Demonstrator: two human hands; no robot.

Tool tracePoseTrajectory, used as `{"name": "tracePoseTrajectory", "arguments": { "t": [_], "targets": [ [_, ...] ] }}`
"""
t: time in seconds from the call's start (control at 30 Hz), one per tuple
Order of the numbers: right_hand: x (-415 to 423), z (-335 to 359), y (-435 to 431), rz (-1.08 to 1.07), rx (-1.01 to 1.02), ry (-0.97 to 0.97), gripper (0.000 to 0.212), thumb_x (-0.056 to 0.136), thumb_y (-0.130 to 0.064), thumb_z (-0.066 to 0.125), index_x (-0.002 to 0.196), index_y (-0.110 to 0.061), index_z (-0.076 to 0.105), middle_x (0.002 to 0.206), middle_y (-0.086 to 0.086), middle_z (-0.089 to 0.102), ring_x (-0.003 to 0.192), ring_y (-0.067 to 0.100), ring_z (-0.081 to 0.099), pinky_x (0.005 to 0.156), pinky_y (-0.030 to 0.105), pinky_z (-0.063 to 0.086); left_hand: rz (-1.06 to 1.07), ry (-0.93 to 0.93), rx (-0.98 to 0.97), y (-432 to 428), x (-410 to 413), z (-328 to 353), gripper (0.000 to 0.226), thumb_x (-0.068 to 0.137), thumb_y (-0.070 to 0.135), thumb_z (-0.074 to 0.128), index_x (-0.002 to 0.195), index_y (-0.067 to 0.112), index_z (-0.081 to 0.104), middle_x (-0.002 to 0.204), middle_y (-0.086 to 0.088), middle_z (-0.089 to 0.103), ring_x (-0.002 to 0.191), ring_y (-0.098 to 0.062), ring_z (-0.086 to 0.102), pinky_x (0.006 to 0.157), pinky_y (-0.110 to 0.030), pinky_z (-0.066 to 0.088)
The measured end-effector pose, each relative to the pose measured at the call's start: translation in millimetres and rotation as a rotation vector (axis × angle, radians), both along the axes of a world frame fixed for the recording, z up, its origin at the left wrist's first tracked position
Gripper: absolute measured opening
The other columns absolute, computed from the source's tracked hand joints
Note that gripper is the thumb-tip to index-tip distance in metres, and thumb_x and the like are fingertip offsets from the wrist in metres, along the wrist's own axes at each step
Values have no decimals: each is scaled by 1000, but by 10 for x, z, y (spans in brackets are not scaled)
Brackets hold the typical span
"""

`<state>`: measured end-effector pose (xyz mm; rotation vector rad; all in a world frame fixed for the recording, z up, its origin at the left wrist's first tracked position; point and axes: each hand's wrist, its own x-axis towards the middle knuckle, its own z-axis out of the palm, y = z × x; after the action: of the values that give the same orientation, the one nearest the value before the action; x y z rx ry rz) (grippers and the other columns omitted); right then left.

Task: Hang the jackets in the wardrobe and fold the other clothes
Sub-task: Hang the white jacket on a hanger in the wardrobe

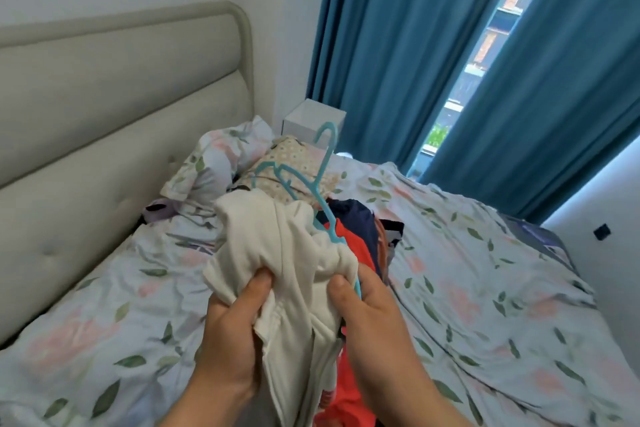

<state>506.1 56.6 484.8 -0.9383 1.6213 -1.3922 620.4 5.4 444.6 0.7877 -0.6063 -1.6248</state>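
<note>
From the head camera there are two hands and one bundle of clothes, held up over the middle of the bed point(485, 270). In the bundle I count one white garment point(277, 246) on top, one red garment point(349, 392) under it and one navy garment point(353, 215) at its far side. Two hooks of teal hangers point(335, 234) stick out of it towards the headboard point(104, 114); more hangers could be buried, I cannot tell.

The white garment lies bunched between the two hands. The left hand point(228, 333) grips its left side, thumb pressed on top, the other fingers curled underneath and hidden by cloth. The right hand point(374, 315) grips the right side the same way. One hanger arm runs down to this hand beside the thumb, but whether the fingers close round it is hidden.

At the bed's head end lie one floral pillow point(214, 163) and one dotted cloth point(298, 163). A white nightstand point(315, 118) stands at the far corner, beside two blue curtains point(398, 45).
</note>
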Motion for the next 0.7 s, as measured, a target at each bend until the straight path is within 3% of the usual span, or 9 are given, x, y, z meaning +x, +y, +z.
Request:
{"name": "tracePoseTrajectory", "arguments": {
  "t": [0.13, 0.23, 0.33, 0.37, 0.47, 0.53, 0.6, 0.63, 0.7],
  "targets": [
    [-460, -110, 300, -201, 6, 0, 32, 99, -25, 55, 98, -54, 68, 101, -17, 73, 98, 7, 68, 96, 47, 52, -92, 12, 57, 176, -452, -48, 57, 68, 24, 68, 124, 13, 65, 117, -13, 71, 109, -32, 68, 94, -50, 53],
    [-878, -202, 600, -333, 18, -1, 32, 98, -30, 53, 96, -60, 64, 101, -26, 69, 92, -5, 64, 88, 35, 52, -182, 29, 113, 408, -929, -108, 62, 66, 27, 71, 127, 16, 64, 119, -14, 70, 109, -34, 68, 94, -49, 50],
    [-1385, -318, 956, -468, 36, -24, 21, 95, -37, 53, 102, -54, 63, 102, -30, 66, 93, -12, 59, 82, 24, 46, -220, 51, 153, 789, -1519, -146, 64, 64, 26, 71, 127, 19, 64, 116, -13, 72, 103, -33, 70, 78, -46, 59],
    [-1574, -350, 1088, -487, 50, -26, 17, 96, -37, 52, 103, -49, 62, 100, -32, 65, 92, -14, 58, 81, 23, 46, -225, 53, 151, 942, -1730, -150, 61, 67, 24, 69, 127, 20, 64, 115, -12, 72, 102, -33, 71, 75, -45, 60],
    [-2148, -442, 1520, -458, 68, 3, 16, 98, -33, 52, 93, -46, 59, 92, -44, 59, 87, -22, 54, 71, 14, 42, -232, 30, 151, 1428, -2357, -137, 56, 72, 23, 66, 128, 20, 63, 117, -13, 71, 104, -35, 70, 87, -53, 56],
    [-2526, -479, 1828, -444, 79, 0, 16, 98, -33, 53, 95, -48, 60, 93, -38, 64, 89, -20, 56, 72, 9, 42, -199, 21, 106, 1733, -2763, -123, 51, 73, 20, 64, 124, 20, 64, 113, -10, 73, 100, -30, 72, 78, -45, 60],
    [-2902, -495, 2116, -468, 87, -11, 16, 97, -32, 54, 97, -44, 64, 96, -26, 69, 92, -11, 61, 80, 18, 47, -174, -21, 68, 2021, -3147, -102, 46, 73, 17, 62, 118, 18, 66, 105, -6, 76, 93, -22, 74, 65, -32, 60],
    [-3077, -491, 2249, -485, 88, -4, 15, 97, -31, 54, 99, -40, 66, 97, -22, 70, 92, -7, 63, 83, 25, 49, -174, -51, 59, 2166, -3331, -92, 46, 74, 17, 61, 119, 16, 65, 105, -5, 76, 94, -21, 73, 66, -30, 60],
    [-3374, -447, 2493, -511, 86, 47, 14, 96, -35, 53, 98, -36, 67, 93, -22, 70, 88, -5, 63, 81, 29, 51, -188, -111, 59, 2423, -3642, -58, 53, 75, 19, 62, 128, 12, 61, 113, -8, 74, 106, -25, 70, 84, -39, 58]
  ]
}}
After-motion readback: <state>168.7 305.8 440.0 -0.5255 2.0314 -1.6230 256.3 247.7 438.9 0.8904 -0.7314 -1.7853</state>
